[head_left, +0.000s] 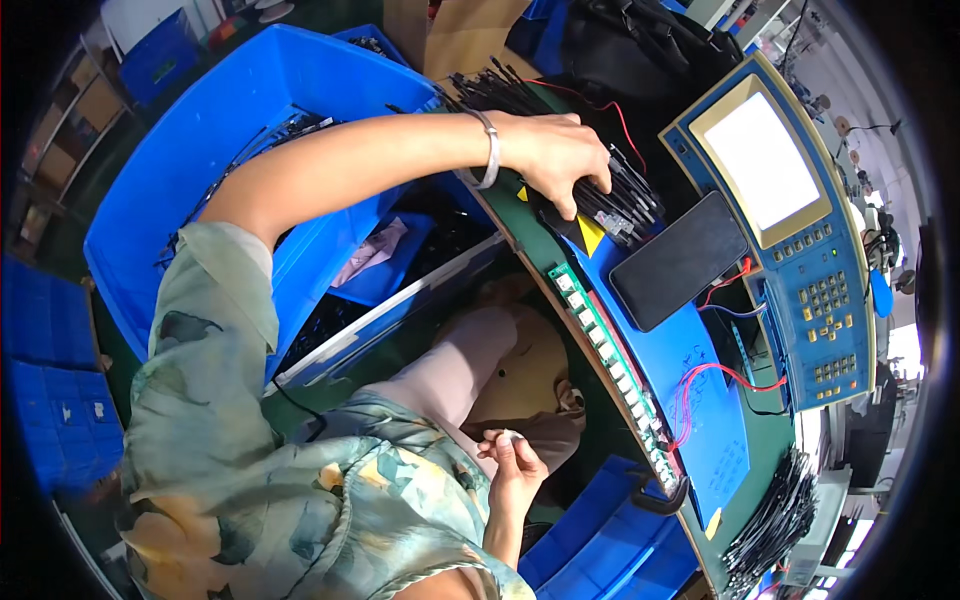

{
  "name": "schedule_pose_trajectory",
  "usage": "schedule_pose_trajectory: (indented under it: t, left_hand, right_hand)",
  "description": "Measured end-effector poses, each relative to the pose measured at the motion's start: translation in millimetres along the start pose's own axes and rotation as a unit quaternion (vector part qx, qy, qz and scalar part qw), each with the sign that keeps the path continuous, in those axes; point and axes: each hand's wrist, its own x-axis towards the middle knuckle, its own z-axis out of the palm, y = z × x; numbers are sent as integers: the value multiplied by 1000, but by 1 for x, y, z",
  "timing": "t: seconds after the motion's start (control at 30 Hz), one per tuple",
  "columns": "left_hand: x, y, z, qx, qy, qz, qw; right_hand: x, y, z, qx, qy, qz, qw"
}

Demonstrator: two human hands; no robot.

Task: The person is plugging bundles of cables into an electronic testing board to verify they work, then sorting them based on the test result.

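My left hand [562, 160], with a bracelet at the wrist, reaches across to a bundle of black cables [632, 205] on the green bench. Its bent fingers and thumb close over the cables' near part. How many it grips is hidden. Nearer my body, above my lap, my right hand [515, 462] is closed in a pinch. A small pale bit shows at the fingertips, too small to name. Beside the cables lies a black smartphone [680, 262] on a blue sheet [712, 450]. A green strip board with white connectors [607, 350] runs along the bench edge.
A blue and cream tester [825, 290] with a lit screen stands behind the phone, red leads [690, 385] attached. A large blue bin [150, 200] with some cables is at the left. Another cable bundle [775, 520] lies right. Blue bins [610, 540] stand below the bench edge.
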Motion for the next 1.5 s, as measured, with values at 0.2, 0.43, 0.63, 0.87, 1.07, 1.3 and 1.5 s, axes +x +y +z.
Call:
schedule_pose_trajectory:
  t: [0.2, 0.43, 0.63, 0.87, 1.07, 1.3, 1.5]
  left_hand:
    - [5, 19, 10, 89, -60, -48, 993]
    - [8, 19, 19, 54, -26, -41, 997]
    - [0, 8, 14, -3, 36, 6, 999]
    - [-4, -18, -18, 42, 163, 56, 984]
    - [-35, 6, -89, 21, 357, -62, 932]
    - [-84, -18, -106, 181, 400, -23, 898]
    - [-110, -36, -91, 202, 339, -85, 915]
  right_hand:
    - [-2, 0, 12, -4, -10, -25, 1000]
    - [-8, 2, 9, -28, -27, -11, 999]
    - [-9, 6, 9, -21, -28, -2, 999]
    - [-12, 10, 12, -22, -43, 16, 999]
    - [-16, 7, 15, -17, -43, 7, 999]
    - [-4, -18, 26, -67, -104, -123, 985]
    - [-12, -17, 36, -81, -144, -138, 977]
